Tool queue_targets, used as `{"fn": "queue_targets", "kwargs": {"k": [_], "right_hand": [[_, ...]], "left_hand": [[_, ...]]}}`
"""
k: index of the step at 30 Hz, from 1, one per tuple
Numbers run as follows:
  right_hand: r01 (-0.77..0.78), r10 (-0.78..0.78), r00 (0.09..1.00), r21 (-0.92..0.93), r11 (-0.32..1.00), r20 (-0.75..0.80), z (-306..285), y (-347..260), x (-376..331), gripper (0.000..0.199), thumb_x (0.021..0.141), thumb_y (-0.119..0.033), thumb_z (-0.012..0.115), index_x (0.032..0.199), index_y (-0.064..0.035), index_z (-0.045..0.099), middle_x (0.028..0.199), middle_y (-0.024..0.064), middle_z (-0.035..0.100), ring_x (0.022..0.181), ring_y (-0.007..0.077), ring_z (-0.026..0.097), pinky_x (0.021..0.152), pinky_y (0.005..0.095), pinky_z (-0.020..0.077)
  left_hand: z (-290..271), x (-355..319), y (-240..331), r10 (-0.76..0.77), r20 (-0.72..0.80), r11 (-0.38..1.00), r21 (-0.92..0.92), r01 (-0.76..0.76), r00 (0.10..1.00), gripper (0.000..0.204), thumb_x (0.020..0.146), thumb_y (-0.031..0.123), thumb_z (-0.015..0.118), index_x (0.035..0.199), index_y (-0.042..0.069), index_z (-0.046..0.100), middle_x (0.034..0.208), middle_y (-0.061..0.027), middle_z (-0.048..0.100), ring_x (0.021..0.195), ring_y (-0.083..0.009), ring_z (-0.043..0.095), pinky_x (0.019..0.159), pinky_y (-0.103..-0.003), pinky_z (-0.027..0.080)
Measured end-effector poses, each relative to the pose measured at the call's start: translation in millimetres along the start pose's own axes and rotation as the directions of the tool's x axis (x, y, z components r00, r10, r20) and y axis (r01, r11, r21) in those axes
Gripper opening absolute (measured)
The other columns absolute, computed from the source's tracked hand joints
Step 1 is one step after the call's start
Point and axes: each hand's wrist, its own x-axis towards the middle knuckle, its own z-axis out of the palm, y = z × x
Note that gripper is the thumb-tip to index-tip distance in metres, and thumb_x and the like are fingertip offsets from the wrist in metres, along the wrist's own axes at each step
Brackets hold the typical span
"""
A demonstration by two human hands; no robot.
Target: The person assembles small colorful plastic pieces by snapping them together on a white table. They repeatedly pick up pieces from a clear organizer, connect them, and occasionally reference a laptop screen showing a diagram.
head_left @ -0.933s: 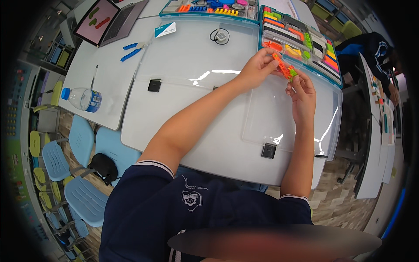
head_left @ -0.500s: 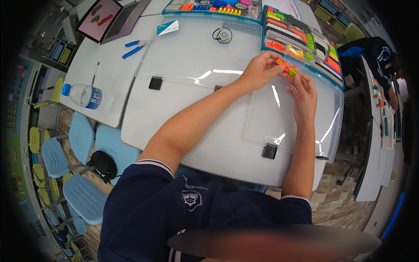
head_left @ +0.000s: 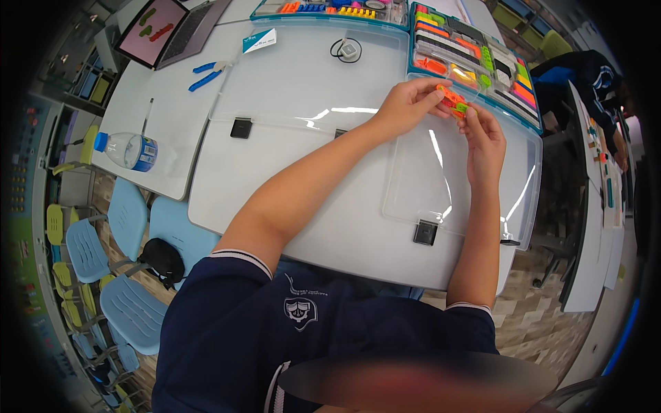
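Note:
Both hands meet above the clear plastic lid [head_left: 310, 89] on the white table. My left hand [head_left: 411, 104] is closed, its thumb and fingers pinching the orange end of a small assembly of orange and green plastic building pieces [head_left: 453, 100]. From the other side my right hand [head_left: 485, 134] pinches the green part of the same assembly between thumb and finger. How its pieces join is too small to make out. Just beyond my hands lies an open teal-edged case [head_left: 475, 58] with bright parts sorted in compartments.
Another parts case [head_left: 330, 12] sits at the far edge. On the lid are a white card box [head_left: 259, 40] and a small device with a looped cable [head_left: 346, 50]. Blue-handled pliers [head_left: 205, 76], a water bottle [head_left: 127, 151] and a laptop [head_left: 165, 34] stand left. A person [head_left: 592, 89] leans over a table at right.
The assembly has turned slightly between my fingers, with my right hand shifted a little to the right. Both hands still grip it. The view has moved slightly.

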Motion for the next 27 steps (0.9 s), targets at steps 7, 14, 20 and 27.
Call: {"fn": "queue_targets", "kwargs": {"k": [7, 14, 20, 27], "right_hand": [[-0.005, 0.005, 1.0, -0.005, 1.0, 0.011, -0.9, 0.7, 0.5, 0.025, 0.093, -0.009, 0.064, 0.114, 0.0048, 0.063, 0.089, 0.0054, 0.064, 0.081, 0.0107, 0.06, 0.072, 0.023, 0.045], [0.011, -0.011, 1.0, -0.009, 1.0, -0.015, -1.5, 1.7, -0.2, 0.028, 0.094, -0.009, 0.063, 0.118, 0.0039, 0.062, 0.091, 0.0045, 0.062, 0.082, 0.0106, 0.058, 0.073, 0.0229, 0.0457], [0.065, -0.051, 0.991, 0.119, 0.991, -0.122, -0.6, 0.1, 1.9, 0.028, 0.091, -0.006, 0.066, 0.116, 0.0051, 0.063, 0.093, 0.0052, 0.062, 0.079, 0.0112, 0.059, 0.073, 0.0247, 0.0477], [-0.011, 0.014, 1.0, 0.101, 0.995, -0.027, 2.5, -1.3, -2.8, 0.023, 0.09, -0.004, 0.067, 0.111, 0.0038, 0.064, 0.091, 0.0085, 0.068, 0.079, 0.0129, 0.061, 0.074, 0.0262, 0.049]], "left_hand": [[-1.6, 2.7, -1.2, -0.002, 0.033, 0.999, 0.032, 0.001, 0.999, 0.03, 0.101, 0.019, 0.051, 0.12, -0.004, 0.055, 0.109, -0.0155, 0.066, 0.097, -0.0226, 0.069, 0.086, -0.031, 0.057], [-2.3, 1.4, -2.6, 0.012, 0.016, 0.998, 0.061, -0.013, 1.0, 0.033, 0.101, 0.02, 0.052, 0.123, -0.005, 0.052, 0.111, -0.0156, 0.065, 0.098, -0.0234, 0.068, 0.088, -0.033, 0.056], [-2.9, 3.3, 0.4, -0.005, -0.006, 1.0, 0.002, 0.005, 1.0, 0.032, 0.1, 0.017, 0.054, 0.123, -0.005, 0.053, 0.115, -0.0157, 0.064, 0.101, -0.0236, 0.068, 0.091, -0.033, 0.055], [3.7, 1.2, 6.9, -0.045, -0.035, 0.997, -0.069, 0.042, 0.998, 0.031, 0.096, 0.014, 0.06, 0.121, -0.003, 0.056, 0.116, -0.015, 0.065, 0.103, -0.0229, 0.067, 0.093, -0.032, 0.053]]}}
